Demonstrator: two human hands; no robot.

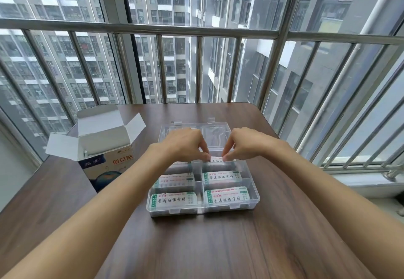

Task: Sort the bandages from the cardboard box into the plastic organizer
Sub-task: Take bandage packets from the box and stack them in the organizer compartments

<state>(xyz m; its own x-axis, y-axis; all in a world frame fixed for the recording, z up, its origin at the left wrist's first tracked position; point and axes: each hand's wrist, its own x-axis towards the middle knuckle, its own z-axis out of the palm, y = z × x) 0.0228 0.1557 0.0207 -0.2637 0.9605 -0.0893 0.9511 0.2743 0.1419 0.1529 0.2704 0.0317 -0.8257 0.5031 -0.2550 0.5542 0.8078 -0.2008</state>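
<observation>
A clear plastic organizer [251, 200] sits open in the middle of the wooden table, its lid laid back toward the window. White bandage stacks with green ends fill its compartments, for example the front left stack [172, 201] and the front right stack [227, 197]. Over the far right compartment, my left hand [185, 145] and my right hand [247, 144] together pinch a bandage stack [216, 161] by its two ends. The open cardboard box [105, 145] stands to the left of the organizer with its flaps up; its inside is hidden.
The brown wooden table [196, 246] ends at a window with metal railing bars [199, 31] just behind the organizer's lid [216, 133]. A white sill runs along the right side.
</observation>
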